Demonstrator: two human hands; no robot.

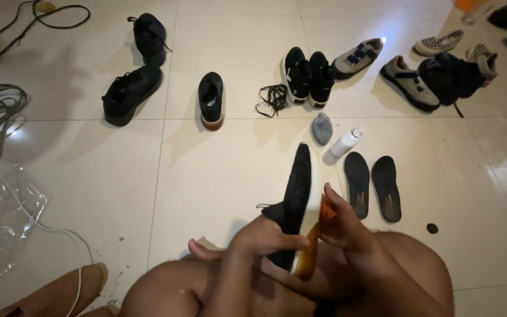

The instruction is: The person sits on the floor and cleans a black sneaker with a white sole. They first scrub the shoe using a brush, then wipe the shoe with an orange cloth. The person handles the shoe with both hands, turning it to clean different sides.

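My left hand (265,238) grips a black sneaker (296,194) with a white midsole and an amber sole, held on its side with the toe pointing away from me. My right hand (341,220) presses an orange cloth or sponge (327,206) against the sole side of that shoe. Both hands are above my bare knees at the bottom middle of the view.
On the tiled floor lie two black insoles (372,185), a white bottle (344,142) on its side, a grey brush (322,128), loose black laces (273,98), a matching black shoe (211,100), and several other shoes at the back. Cables and a clear plastic bag (1,217) lie at the left.
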